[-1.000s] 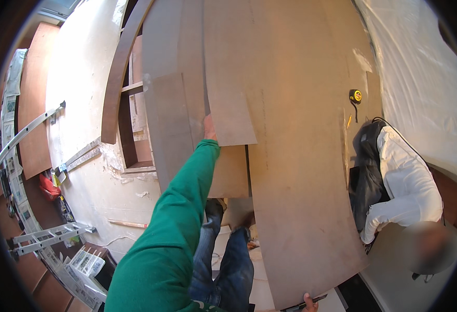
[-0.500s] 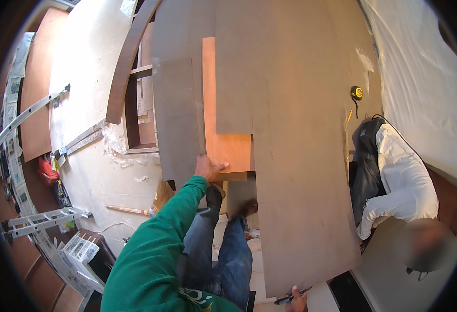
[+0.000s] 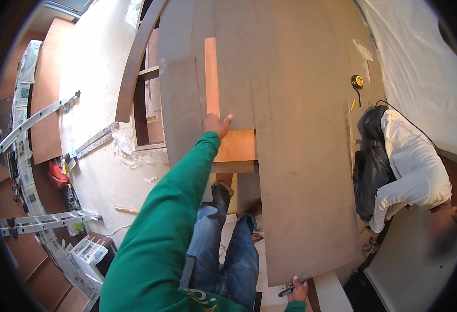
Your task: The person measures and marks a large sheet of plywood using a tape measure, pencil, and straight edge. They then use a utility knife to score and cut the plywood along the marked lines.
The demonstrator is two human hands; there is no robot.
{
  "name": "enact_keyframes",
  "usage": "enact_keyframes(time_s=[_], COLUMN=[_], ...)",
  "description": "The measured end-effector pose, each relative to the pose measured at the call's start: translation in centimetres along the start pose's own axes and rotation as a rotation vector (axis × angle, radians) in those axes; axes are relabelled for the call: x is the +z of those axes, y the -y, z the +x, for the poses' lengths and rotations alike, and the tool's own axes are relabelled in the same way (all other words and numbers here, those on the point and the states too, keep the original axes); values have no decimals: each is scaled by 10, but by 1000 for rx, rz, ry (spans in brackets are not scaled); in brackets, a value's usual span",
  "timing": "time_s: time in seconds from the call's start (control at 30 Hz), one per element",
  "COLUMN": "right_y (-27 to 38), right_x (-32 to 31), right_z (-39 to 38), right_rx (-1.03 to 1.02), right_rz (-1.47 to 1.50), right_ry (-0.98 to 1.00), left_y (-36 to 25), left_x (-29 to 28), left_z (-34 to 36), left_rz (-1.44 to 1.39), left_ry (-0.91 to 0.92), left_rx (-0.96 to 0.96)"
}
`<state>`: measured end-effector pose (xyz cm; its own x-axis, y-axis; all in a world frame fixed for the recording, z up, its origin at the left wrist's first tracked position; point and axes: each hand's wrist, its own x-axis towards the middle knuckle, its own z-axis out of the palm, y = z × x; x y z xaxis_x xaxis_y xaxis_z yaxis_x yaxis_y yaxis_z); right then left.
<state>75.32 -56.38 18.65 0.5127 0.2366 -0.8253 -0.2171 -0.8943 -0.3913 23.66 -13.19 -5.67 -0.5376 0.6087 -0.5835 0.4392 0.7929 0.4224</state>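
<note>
My left arm, in a green sleeve, reaches forward over large brown-grey sheets (image 3: 301, 145). My left hand (image 3: 218, 126) rests at the lower left corner of one sheet, beside an exposed orange-brown wood panel (image 3: 237, 145). Its thumb sticks out to the right; the other fingers show only in part, and nothing is seen held. Low in the view, by the near edge of the long sheet, my right hand (image 3: 298, 291) is closed around a dark pen (image 3: 286, 293). The pen lies almost along that edge.
A yellow-black tape measure (image 3: 357, 81) and a yellow pencil (image 3: 353, 104) lie on the sheets at the right. Another person in a white top (image 3: 413, 161) bends down beside them. Ladders (image 3: 46, 221) and a red bag (image 3: 58, 174) are at the left. Plastic sheeting (image 3: 421, 62) hangs far right.
My left hand has moved forward from the orange-brown panel's near edge to the sheet's corner. The pen stays in my right hand at the near edge. The other person has shifted slightly.
</note>
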Motion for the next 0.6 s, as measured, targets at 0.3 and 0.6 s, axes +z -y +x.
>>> enact_keyframes(time_s=[0.3, 0.6], right_y=[-53, -70], right_x=[-10, 13], right_z=[23, 36], right_rx=[51, 91], right_rz=[35, -147], right_ry=[2, -263], left_y=[-13, 44], left_x=[28, 20], left_z=[10, -30], left_rz=[-41, 45], left_ry=[-42, 69], left_rx=[-92, -79])
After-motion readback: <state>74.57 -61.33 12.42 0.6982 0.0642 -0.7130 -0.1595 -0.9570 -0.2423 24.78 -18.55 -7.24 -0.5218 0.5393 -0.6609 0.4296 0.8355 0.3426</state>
